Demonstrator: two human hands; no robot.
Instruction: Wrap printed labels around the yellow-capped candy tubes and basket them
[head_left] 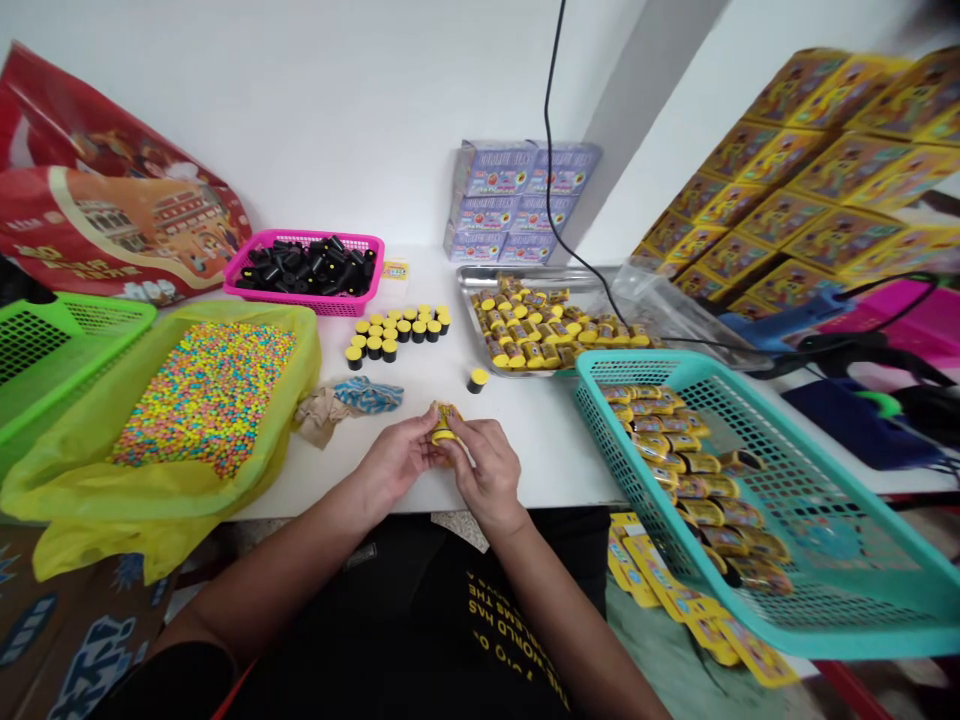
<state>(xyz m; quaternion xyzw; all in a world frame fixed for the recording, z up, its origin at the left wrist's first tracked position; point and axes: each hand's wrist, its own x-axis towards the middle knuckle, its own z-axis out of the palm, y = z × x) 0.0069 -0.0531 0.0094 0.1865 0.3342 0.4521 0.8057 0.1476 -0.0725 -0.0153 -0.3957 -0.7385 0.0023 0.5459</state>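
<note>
My left hand (397, 455) and my right hand (487, 468) meet above the white table (525, 440), both gripping a small wrapped yellow-capped tube (444, 424). Most of the tube is hidden by my fingers. A single black tube with a yellow cap (477, 380) stands just beyond my right hand. Farther back is an upright group of similar capped tubes (397, 335). To the left of my left hand lie crumpled brown paper (321, 415) and a blue patterned wrapper (367, 394).
A pink basket (304, 240) holds black tubes. A yellow-lined tray (247, 345) holds multicoloured beads. A metal tray (469, 310) and a teal basket (622, 400) hold wrapped tubes. Stacked boxes, a blue glue gun (787, 315) and a black cable stand at the back and right.
</note>
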